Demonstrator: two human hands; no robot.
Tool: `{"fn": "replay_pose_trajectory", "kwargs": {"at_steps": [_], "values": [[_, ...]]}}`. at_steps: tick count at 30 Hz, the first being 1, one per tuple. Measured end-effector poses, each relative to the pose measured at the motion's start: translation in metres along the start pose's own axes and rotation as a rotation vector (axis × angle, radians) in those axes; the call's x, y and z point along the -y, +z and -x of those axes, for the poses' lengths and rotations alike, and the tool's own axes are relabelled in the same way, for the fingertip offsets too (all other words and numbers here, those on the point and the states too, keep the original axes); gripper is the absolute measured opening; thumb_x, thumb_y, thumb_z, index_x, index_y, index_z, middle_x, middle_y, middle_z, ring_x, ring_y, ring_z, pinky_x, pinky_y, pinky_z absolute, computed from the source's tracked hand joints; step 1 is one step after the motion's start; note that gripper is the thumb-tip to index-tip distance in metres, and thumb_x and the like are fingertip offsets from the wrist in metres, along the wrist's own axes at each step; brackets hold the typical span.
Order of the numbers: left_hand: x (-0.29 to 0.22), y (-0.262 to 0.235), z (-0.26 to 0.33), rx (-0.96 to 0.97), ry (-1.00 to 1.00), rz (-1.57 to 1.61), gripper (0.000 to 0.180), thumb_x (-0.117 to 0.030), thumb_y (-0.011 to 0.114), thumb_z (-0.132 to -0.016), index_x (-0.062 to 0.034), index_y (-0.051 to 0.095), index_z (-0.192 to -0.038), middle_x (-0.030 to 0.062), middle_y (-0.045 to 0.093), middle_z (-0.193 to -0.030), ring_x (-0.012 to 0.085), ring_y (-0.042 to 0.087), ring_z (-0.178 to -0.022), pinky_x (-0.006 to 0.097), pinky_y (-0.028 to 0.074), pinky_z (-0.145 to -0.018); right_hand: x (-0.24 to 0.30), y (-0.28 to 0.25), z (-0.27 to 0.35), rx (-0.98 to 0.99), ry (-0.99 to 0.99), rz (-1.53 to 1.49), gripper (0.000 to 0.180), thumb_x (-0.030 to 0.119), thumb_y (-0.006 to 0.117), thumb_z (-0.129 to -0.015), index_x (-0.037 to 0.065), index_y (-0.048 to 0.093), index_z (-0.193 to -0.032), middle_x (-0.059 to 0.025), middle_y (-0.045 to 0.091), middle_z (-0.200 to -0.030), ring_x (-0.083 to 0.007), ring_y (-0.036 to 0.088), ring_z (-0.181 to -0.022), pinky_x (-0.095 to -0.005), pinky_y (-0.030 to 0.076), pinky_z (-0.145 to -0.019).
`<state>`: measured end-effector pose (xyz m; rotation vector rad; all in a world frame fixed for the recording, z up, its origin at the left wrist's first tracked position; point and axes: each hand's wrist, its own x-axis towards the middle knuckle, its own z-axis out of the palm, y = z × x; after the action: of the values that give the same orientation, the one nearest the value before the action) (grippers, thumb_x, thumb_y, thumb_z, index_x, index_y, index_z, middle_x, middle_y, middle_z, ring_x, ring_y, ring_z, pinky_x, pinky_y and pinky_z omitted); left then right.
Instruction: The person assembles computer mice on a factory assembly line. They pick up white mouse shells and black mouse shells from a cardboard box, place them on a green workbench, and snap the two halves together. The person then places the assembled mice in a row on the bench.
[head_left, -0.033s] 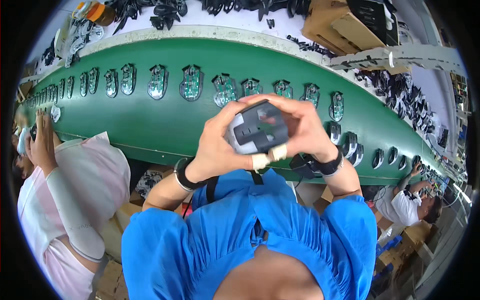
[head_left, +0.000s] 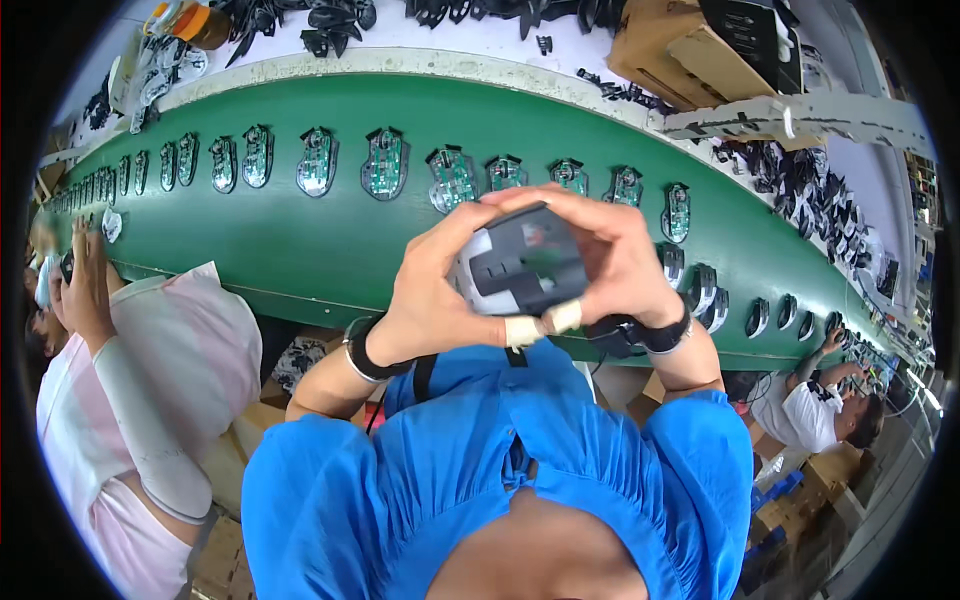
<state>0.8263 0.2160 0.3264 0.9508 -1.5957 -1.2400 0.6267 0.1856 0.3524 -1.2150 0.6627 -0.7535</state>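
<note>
Bright, fairly even light falls over my hands (head_left: 430, 285) and the green surface (head_left: 250, 235), a white strip (head_left: 932, 399) glares near the right rim, the grey shell (head_left: 507, 265) I hold looks slightly blurred, and the fisheye bends the surface's long edges toward black corners.

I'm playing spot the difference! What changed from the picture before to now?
Only a little: the dark grey piece shifted slightly right and lower in the view. The left hand and right hand still hold it; nothing was let go. The circuit boards stayed put.
</note>
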Motion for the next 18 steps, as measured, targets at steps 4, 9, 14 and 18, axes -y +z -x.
{"fn": "replay_pose_trajectory", "kwargs": {"at_steps": [4,9,14,18], "values": [[-0.013,-0.017,-0.027,0.085,0.115,-0.141,0.078,-0.027,0.088,-0.053,-0.0049,0.057,-0.121,0.0120,0.059,-0.107,0.0263,0.058,-0.104,0.037,0.045,-0.091,0.008,-0.013,-0.015,0.057,-0.200,0.303,0.081,0.024,0.089,-0.051,-0.004,0.057,-0.120,-0.0211,0.049,-0.130,-0.0306,0.048,-0.122,-0.0402,0.037,-0.103],[-0.013,-0.020,-0.026,0.070,0.159,-0.065,0.073,-0.023,0.085,-0.055,0.0013,0.057,-0.118,0.0160,0.058,-0.111,0.0316,0.059,-0.099,0.040,0.047,-0.086,0.013,-0.013,-0.018,0.050,-0.332,0.379,0.074,0.024,0.082,-0.056,-0.003,0.058,-0.121,-0.0161,0.056,-0.119,-0.0324,0.053,-0.112,-0.0425,0.042,-0.095],[-0.020,-0.025,-0.033,0.103,0.261,-0.040,0.062,-0.024,0.084,-0.059,0.0028,0.061,-0.110,0.0177,0.063,-0.101,0.0266,0.062,-0.082,0.036,0.050,-0.071,0.014,-0.005,-0.025,0.012,-0.386,0.336,0.057,0.020,0.080,-0.066,-0.007,0.061,-0.113,-0.0159,0.059,-0.111,-0.0311,0.057,-0.103,-0.0390,0.047,-0.087],[0.063,-0.006,-0.064,-0.072,-0.495,0.568,0.039,-0.016,0.072,-0.077,0.0019,0.058,-0.109,0.0081,0.062,-0.099,0.0111,0.059,-0.088,0.025,0.049,-0.075,-0.038,-0.062,-0.063,-0.132,0.285,-0.141,0.062,0.012,0.073,-0.074,0.002,0.050,-0.131,-0.0129,0.057,-0.122,-0.0241,0.054,-0.111,-0.0313,0.046,-0.091]]}}
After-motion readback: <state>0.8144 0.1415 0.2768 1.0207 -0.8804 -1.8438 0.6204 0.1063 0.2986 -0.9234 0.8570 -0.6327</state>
